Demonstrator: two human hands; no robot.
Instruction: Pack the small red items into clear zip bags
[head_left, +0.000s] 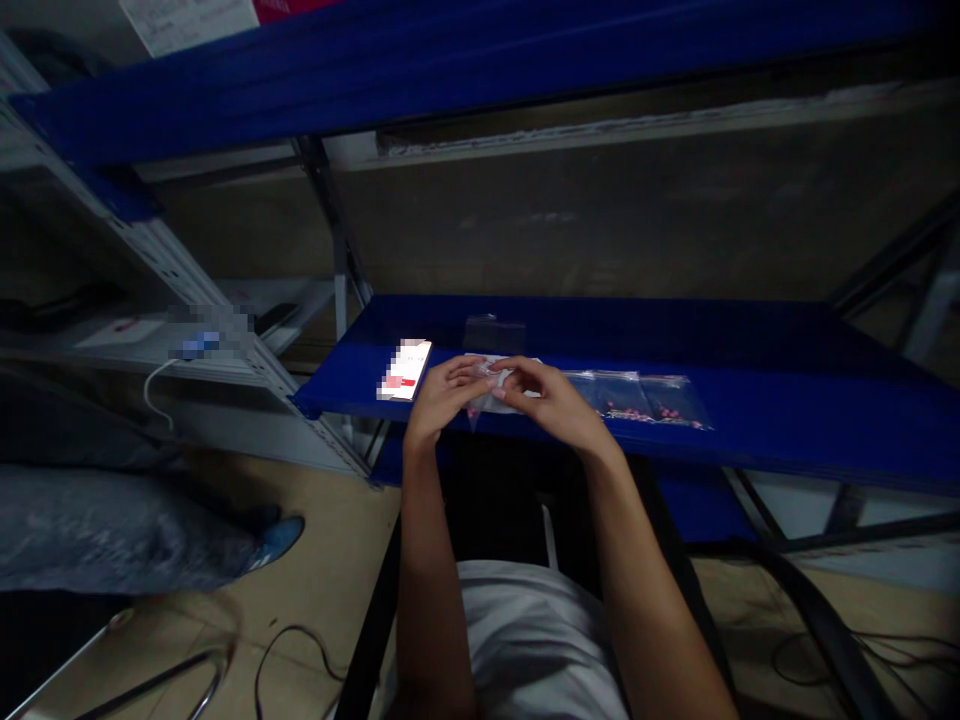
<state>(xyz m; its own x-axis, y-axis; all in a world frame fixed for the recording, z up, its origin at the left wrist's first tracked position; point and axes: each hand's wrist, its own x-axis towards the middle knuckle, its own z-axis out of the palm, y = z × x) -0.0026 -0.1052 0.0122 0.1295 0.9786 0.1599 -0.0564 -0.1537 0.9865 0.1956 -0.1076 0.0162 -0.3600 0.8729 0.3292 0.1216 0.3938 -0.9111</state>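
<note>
Pinching clear bag point(472, 414) w/ L hand point(441, 396) + R hand point(551, 397), tog. at fingertips, near edge of shelf point(787, 390), 8 o'clock of centre; prob. best to pinch lightly, work in twd 12; mind filled bags point(628, 396) at 3, phone point(409, 370) at 9.

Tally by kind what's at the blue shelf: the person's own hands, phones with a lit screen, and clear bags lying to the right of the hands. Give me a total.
Left hand and right hand: 2
Phone with a lit screen: 1
Clear bags: at least 2, the dim view hides an exact count
Total: at least 5
</note>
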